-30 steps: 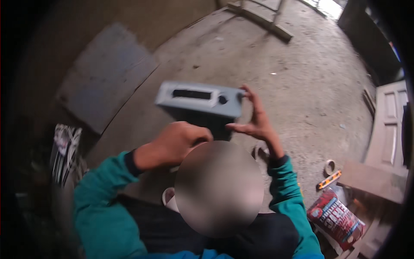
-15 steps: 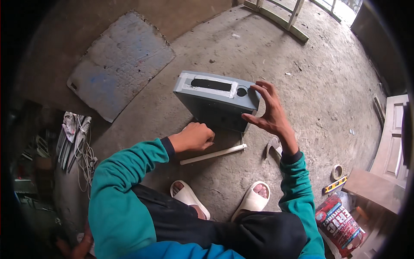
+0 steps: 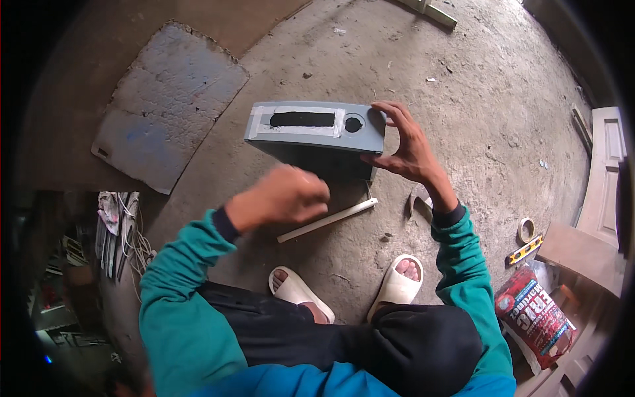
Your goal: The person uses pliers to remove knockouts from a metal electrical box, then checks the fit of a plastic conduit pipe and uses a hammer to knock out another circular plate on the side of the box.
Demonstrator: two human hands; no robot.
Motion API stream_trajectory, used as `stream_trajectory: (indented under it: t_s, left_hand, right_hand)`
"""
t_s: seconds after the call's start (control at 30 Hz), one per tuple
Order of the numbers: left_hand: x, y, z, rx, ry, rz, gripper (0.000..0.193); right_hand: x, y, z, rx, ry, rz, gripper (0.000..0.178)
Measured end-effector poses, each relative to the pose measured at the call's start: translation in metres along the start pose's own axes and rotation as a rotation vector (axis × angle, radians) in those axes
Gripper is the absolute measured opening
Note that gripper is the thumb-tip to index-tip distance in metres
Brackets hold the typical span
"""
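A grey box (image 3: 317,143) stands upright on the concrete floor in front of me. Its narrow top has a long dark slot framed by white tape, with a round hole to the right. My right hand (image 3: 410,149) grips the box's right end, thumb on the near side and fingers over the far corner. Left of and nearer than the box, my left hand (image 3: 284,193) is closed in a fist, blurred by motion. Whatever may be in it is hidden. Below the box lies a white strip (image 3: 327,220) with a small hole at one end.
A curved metal piece (image 3: 419,200) lies right of the strip. Farther right are a tape roll (image 3: 526,229), a yellow level (image 3: 525,249), a red printed bag (image 3: 539,317) and boards (image 3: 582,255). A worn grey panel (image 3: 169,106) lies left, with tangled cables (image 3: 132,228) nearer.
My left hand has lifted away from the box's lower near side toward me, still curled. My right hand keeps its grip on the box. The whole view has shifted slightly.
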State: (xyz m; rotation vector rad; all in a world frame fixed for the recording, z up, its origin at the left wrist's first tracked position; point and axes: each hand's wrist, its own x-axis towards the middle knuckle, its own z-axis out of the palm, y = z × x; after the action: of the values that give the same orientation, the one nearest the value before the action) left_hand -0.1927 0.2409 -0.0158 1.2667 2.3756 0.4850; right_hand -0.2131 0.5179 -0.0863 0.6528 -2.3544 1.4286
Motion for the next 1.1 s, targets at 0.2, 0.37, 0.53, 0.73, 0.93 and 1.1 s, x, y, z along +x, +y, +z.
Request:
stream_trajectory:
  t_s: [0.2,0.37,0.53,0.73,0.93,1.1]
  left_hand:
    - [-0.025,-0.038,-0.094,0.174,0.463,-0.135,0.057]
    - [-0.035,-0.090,-0.065,0.023,0.364,-0.260,0.104]
    - [-0.030,-0.114,-0.058,0.030,0.368,-0.269,0.096]
    - [-0.019,-0.109,-0.068,0.008,0.357,-0.311,0.089]
    - [-0.030,-0.116,-0.066,-0.049,0.334,-0.301,0.089]
    - [-0.019,-0.119,-0.062,0.002,0.365,-0.276,0.083]
  right_hand:
    - [-0.007,0.000,0.000,0.061,0.014,0.038,0.084]
    - [-0.013,0.006,0.005,0.111,0.024,0.083,0.088]
    - [-0.033,-0.001,0.003,0.346,0.122,0.161,0.095]
    - [-0.154,0.040,0.019,0.041,-0.058,0.609,0.044]
    - [-0.251,0.048,0.062,-0.331,-0.434,0.629,0.044]
    - [-0.267,0.046,0.066,-0.398,-0.471,0.620,0.036]
